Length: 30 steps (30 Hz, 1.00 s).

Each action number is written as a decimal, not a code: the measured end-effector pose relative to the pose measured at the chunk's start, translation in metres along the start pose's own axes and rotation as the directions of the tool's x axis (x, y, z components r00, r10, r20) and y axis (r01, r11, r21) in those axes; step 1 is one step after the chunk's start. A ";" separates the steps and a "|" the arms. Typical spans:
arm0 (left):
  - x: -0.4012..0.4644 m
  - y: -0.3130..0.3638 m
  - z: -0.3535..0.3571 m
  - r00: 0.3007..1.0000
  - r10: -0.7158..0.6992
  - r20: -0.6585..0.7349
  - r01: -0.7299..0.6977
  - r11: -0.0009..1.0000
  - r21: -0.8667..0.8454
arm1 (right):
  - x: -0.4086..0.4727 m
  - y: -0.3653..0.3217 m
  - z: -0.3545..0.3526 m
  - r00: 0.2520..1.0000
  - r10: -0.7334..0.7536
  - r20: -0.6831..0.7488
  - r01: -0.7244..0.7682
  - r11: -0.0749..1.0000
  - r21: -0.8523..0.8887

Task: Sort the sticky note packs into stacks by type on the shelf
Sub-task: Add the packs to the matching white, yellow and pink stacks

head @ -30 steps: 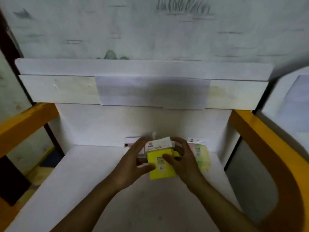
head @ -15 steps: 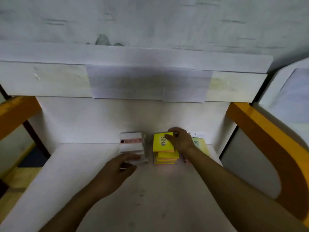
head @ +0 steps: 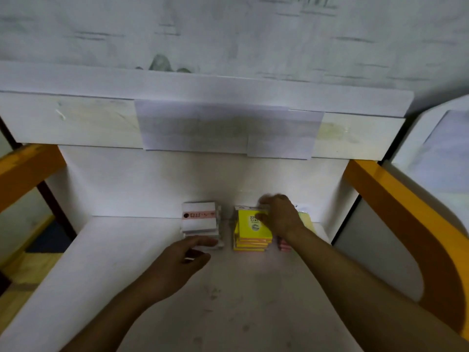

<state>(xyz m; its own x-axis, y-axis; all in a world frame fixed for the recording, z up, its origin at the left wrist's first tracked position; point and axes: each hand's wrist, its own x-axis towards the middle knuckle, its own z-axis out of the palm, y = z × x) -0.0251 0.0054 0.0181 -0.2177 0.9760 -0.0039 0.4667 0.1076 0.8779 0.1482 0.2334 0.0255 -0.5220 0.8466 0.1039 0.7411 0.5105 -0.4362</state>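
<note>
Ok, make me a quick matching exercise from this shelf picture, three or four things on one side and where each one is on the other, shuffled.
Things:
1. white stack
2. yellow stack
3. left hand
4. right hand

Places:
A. on top of the yellow packs
B. leftmost pile by the back wall
C. at the white pile's front edge
D. middle pile

Pairs: 1-B, 2-D, 3-C, 4-A

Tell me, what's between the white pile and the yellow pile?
Nothing. In the head view, only a narrow strip of bare shelf separates the white stack from the yellow stack; neither hand reaches into that gap.
</note>
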 end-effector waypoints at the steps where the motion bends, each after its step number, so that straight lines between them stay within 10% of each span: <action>1: 0.001 0.003 0.002 1.000 0.012 -0.003 -0.012 1.000 -0.006 | -0.004 -0.002 -0.004 0.999 -0.006 -0.035 0.007 1.000 0.029; 8: 0.017 0.049 0.025 0.992 0.123 0.001 -0.123 0.989 -0.087 | -0.070 -0.019 -0.058 0.996 -0.093 -0.016 0.091 0.902 0.422; 20: 0.009 0.222 0.144 0.924 0.378 -0.051 -0.381 0.902 -0.202 | -0.211 0.067 -0.220 0.951 -0.159 -0.267 0.282 0.800 0.529; 30: -0.021 0.316 0.320 0.873 0.488 0.024 -0.487 0.873 -0.029 | -0.292 0.238 -0.289 0.968 -0.021 -0.251 0.141 0.872 0.468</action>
<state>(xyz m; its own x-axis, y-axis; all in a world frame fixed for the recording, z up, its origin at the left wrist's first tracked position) 0.4012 0.0794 0.1426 0.0586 0.9087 0.4133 0.4883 -0.3872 0.7821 0.5990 0.1518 0.1492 -0.4150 0.8461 0.3344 0.3754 0.4940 -0.7842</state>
